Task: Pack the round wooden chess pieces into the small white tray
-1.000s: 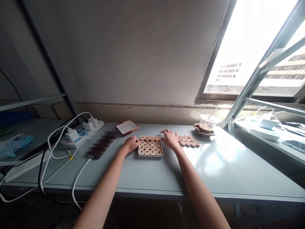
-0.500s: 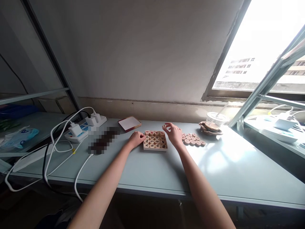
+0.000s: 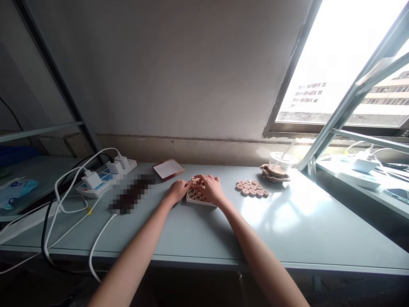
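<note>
Chess pieces (image 3: 198,197) in and right of the box (image 3: 201,203) look light, hard, best pinched by their rims, left hand (image 3: 178,190) at its left edge, right hand (image 3: 210,187) curled over it, grips hidden from me.

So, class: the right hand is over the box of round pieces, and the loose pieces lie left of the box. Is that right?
No: the head view shows the loose pieces lying right of the box; the right hand is over the box.

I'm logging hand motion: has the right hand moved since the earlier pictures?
Yes. Judged against the cup, the right hand has moved left and is now over the box.
</note>
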Demonstrator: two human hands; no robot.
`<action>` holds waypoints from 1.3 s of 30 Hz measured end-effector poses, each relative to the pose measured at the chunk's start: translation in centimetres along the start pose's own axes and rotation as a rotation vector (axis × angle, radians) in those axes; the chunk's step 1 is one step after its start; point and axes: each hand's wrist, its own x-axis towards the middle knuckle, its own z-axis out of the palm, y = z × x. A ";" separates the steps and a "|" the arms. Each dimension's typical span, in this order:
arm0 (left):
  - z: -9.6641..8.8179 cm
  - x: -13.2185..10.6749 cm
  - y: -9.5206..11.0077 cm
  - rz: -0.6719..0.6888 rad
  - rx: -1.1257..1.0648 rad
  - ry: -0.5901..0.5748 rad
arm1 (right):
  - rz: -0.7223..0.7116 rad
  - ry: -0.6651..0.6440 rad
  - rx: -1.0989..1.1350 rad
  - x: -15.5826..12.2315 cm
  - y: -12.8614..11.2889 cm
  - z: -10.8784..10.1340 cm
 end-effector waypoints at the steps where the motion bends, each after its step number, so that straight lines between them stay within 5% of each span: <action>1: 0.0 -0.1 0.1 0.006 -0.004 -0.004 | 0.034 0.012 -0.003 0.0 0.5 -0.4; 6: 0.1 -0.2 0.4 -0.017 0.022 0.014 | 0.355 0.212 -0.283 -0.6 5.3 -2.2; 10: 0.1 -0.2 0.6 -0.044 0.015 0.018 | 0.648 0.037 -0.453 -1.5 8.7 -2.5; 14: 0.0 -0.3 0.5 -0.041 0.035 0.017 | 0.579 -0.107 -0.469 -1.7 9.0 -2.1; 21: -0.3 -0.3 0.4 0.001 0.020 -0.001 | 0.444 -0.154 -0.320 -1.3 6.9 -2.1; 29: -0.8 -0.6 0.1 0.017 -0.072 -0.038 | 0.620 -0.092 -0.349 -1.2 7.0 -3.5; 32: -0.9 -0.6 0.2 0.022 -0.093 -0.045 | 0.544 0.012 -0.222 -0.8 6.6 -3.9; 34: -0.9 -0.6 0.2 0.022 -0.090 -0.039 | 0.370 0.081 -0.019 -0.6 5.8 -4.1; 39: -0.7 -0.5 0.2 0.034 -0.065 -0.039 | -0.065 -0.089 0.359 -0.4 3.1 -3.5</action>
